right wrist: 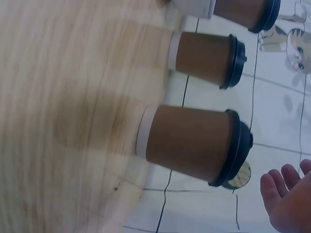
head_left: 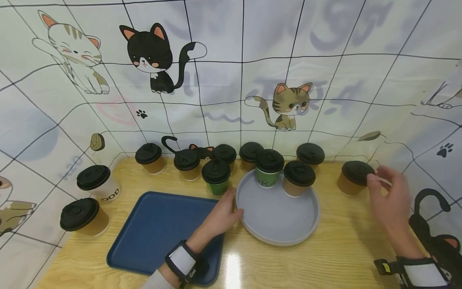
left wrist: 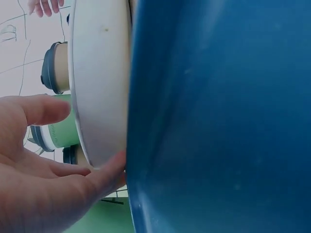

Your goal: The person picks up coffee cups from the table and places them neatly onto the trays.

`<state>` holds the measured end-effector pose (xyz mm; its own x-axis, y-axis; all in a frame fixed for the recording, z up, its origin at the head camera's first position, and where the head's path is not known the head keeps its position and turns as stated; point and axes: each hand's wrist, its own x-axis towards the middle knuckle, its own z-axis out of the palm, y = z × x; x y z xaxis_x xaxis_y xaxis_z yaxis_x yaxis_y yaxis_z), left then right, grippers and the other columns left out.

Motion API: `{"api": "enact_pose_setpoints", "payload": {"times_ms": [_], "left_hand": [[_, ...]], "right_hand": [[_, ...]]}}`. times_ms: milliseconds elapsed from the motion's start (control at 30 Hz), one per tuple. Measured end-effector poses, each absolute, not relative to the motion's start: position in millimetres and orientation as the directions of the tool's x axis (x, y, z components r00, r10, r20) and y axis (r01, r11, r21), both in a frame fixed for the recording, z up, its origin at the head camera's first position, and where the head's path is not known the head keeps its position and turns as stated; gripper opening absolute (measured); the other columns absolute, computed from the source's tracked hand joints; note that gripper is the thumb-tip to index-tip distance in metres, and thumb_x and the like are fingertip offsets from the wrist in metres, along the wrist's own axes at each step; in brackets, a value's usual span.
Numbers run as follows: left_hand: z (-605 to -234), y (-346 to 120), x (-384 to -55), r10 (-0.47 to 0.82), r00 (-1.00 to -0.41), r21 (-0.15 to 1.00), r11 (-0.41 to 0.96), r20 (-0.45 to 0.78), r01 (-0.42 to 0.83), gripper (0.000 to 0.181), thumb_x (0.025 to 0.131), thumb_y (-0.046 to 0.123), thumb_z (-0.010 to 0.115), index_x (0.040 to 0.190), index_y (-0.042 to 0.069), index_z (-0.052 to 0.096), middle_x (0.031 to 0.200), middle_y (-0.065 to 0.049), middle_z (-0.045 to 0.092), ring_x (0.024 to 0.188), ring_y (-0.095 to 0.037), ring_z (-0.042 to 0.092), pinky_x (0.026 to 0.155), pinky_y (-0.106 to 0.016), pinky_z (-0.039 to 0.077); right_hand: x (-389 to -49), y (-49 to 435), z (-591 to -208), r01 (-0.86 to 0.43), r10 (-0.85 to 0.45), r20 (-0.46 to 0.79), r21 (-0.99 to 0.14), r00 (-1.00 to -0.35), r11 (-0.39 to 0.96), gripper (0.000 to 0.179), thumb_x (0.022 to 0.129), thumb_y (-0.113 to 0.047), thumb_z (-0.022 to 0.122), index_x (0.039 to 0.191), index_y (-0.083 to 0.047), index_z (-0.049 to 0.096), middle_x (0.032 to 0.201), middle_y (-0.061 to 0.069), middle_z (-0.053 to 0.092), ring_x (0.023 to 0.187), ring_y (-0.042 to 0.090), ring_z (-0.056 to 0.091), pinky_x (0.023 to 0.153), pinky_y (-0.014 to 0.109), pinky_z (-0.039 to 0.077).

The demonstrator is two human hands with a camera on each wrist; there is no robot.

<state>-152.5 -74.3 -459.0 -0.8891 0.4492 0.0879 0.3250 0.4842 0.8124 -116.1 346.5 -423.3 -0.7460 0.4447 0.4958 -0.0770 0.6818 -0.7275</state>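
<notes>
My left hand [head_left: 221, 214] is at the left rim of a round grey plate [head_left: 276, 224]; in the left wrist view its fingers [left wrist: 109, 174] touch the plate's side, thumb apart from them. On the plate stand a green paper cup [head_left: 268, 178] with a black lid and a brown paper cup [head_left: 293, 189], also lidded. At the far right, my right hand [head_left: 391, 200] is beside another brown lidded cup [head_left: 348, 184]. The right wrist view shows a gap between the fingers [right wrist: 279, 187] and the nearest brown cup [right wrist: 189, 141].
A blue rectangular tray [head_left: 162, 228] lies left of the plate, on the wooden table [head_left: 339, 249]. Several lidded cups stand along the back. A white cup [head_left: 108, 192] and a brown cup [head_left: 97, 222] stand at the left. A cat-patterned cloth [head_left: 223, 80] hangs behind.
</notes>
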Motion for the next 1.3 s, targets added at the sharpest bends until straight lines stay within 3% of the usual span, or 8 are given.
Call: {"api": "enact_pose_setpoints", "payload": {"times_ms": [133, 233, 300, 400, 500, 667, 1300], "left_hand": [[-461, -74, -153, 0.471, -0.878, 0.831, 0.453, 0.084, 0.323, 0.066, 0.096, 0.0, 0.061, 0.155, -0.009, 0.032, 0.152, -0.028, 0.043, 0.139, -0.038, 0.047, 0.111, -0.053, 0.041], [-461, -74, -152, 0.47, -0.881, 0.83, 0.465, 0.063, 0.308, 0.068, 0.097, 0.002, 0.06, 0.157, -0.009, 0.03, 0.155, -0.028, 0.04, 0.14, -0.037, 0.046, 0.112, -0.052, 0.04], [-461, -74, -152, 0.468, -0.882, 0.828, 0.472, 0.054, 0.302, 0.069, 0.097, 0.003, 0.06, 0.157, -0.009, 0.028, 0.156, -0.028, 0.039, 0.141, -0.037, 0.044, 0.112, -0.051, 0.04], [-461, -73, -152, 0.474, -0.879, 0.835, 0.461, 0.055, 0.301, 0.07, 0.098, 0.002, 0.058, 0.158, -0.009, 0.025, 0.158, -0.028, 0.038, 0.143, -0.036, 0.043, 0.113, -0.05, 0.04], [-462, -74, -151, 0.479, -0.875, 0.837, 0.451, 0.066, 0.31, 0.071, 0.098, 0.002, 0.058, 0.159, -0.009, 0.024, 0.158, -0.028, 0.038, 0.143, -0.036, 0.043, 0.113, -0.051, 0.04], [-463, -74, -150, 0.484, -0.872, 0.837, 0.446, 0.073, 0.318, 0.072, 0.098, 0.002, 0.058, 0.16, -0.007, 0.023, 0.159, -0.027, 0.037, 0.144, -0.035, 0.042, 0.113, -0.051, 0.039], [-463, -73, -150, 0.454, -0.891, 0.808, 0.515, 0.026, 0.286, 0.073, 0.099, 0.007, 0.059, 0.159, -0.012, 0.021, 0.161, -0.029, 0.032, 0.147, -0.037, 0.036, 0.115, -0.053, 0.036]], "right_hand": [[-123, 356, -421, -0.028, 0.441, 0.448, -0.725, -0.777, 0.688, 0.052, 0.106, -0.024, 0.054, 0.153, -0.004, 0.044, 0.148, 0.018, 0.046, 0.136, 0.029, 0.046, 0.11, 0.016, 0.033], [-129, 362, -422, -0.001, 0.424, 0.404, -0.725, -0.81, 0.689, 0.061, 0.106, -0.028, 0.055, 0.159, -0.005, 0.035, 0.155, 0.025, 0.037, 0.141, 0.043, 0.038, 0.119, 0.037, 0.032], [-134, 367, -423, 0.022, 0.409, 0.363, -0.725, -0.837, 0.689, 0.07, 0.105, -0.031, 0.058, 0.162, -0.005, 0.028, 0.158, 0.028, 0.031, 0.142, 0.049, 0.034, 0.118, 0.057, 0.03], [-144, 374, -429, 0.047, 0.374, 0.316, -0.706, -0.872, 0.706, 0.087, 0.1, -0.037, 0.067, 0.164, -0.003, 0.019, 0.161, 0.033, 0.023, 0.145, 0.055, 0.025, 0.113, 0.071, 0.023], [-152, 377, -437, 0.068, 0.351, 0.274, -0.694, -0.895, 0.717, 0.103, 0.093, -0.042, 0.074, 0.165, -0.002, 0.011, 0.164, 0.035, 0.015, 0.15, 0.055, 0.015, 0.116, 0.071, 0.018], [-157, 376, -445, 0.113, 0.369, 0.226, -0.701, -0.901, 0.705, 0.116, 0.088, -0.044, 0.08, 0.165, -0.002, 0.004, 0.164, 0.036, 0.009, 0.15, 0.055, 0.012, 0.117, 0.07, 0.017], [-166, 378, -457, 0.154, 0.345, 0.15, -0.687, -0.927, 0.71, 0.122, 0.09, -0.044, 0.079, 0.163, 0.001, -0.008, 0.163, 0.04, -0.001, 0.148, 0.06, 0.009, 0.114, 0.074, 0.017]]}}
